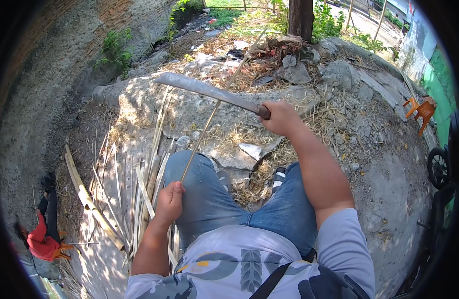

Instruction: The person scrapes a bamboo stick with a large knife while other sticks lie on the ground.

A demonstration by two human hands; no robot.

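Observation:
My right hand [279,118] is closed round the brown handle of a machete [205,90], whose long grey blade points to the left. A thin bamboo strip [202,134] slants up and away from my left hand [169,202], which grips its near end beside my left knee. The blade crosses the strip partway along its length; whether the edge touches it I cannot tell. Split bamboo strips [148,182] lie in a loose pile on the ground to the left of my leg.
A thick bamboo pole [94,209] lies further left. Beyond it a person in a red top [42,242] sits on an orange seat. Shavings and rubble [249,149] cover the ground ahead, near a tree trunk [301,20]. Orange chairs [421,112] and a wheel [438,167] stand at right.

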